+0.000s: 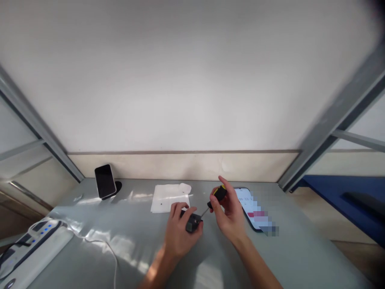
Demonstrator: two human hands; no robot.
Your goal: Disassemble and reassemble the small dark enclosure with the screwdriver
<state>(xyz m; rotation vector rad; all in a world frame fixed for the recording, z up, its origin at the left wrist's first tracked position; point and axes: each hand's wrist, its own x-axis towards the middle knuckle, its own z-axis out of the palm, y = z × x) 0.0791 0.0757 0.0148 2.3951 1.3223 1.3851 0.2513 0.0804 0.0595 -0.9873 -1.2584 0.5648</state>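
Observation:
In the middle of the grey table, my left hand [180,230] is closed around a small black boxy device [192,223] with slots in its surface. Its exact kind is unclear. My right hand [227,210] grips a screwdriver [221,194] with a black and yellow handle. The screwdriver's thin shaft slants down to the left, and its tip reaches the device; whether it sits in a screw is too small to tell. Just behind my left hand lie white paper sheets [168,196] with tiny dark specks on them.
A lit phone [248,206] lies right of my right hand. At the back left, a dark-screened device [105,181] stands tilted on a round base. A white power strip [42,253] with a cable [112,253] occupies the left front. A wall panel [186,166] closes the table's back.

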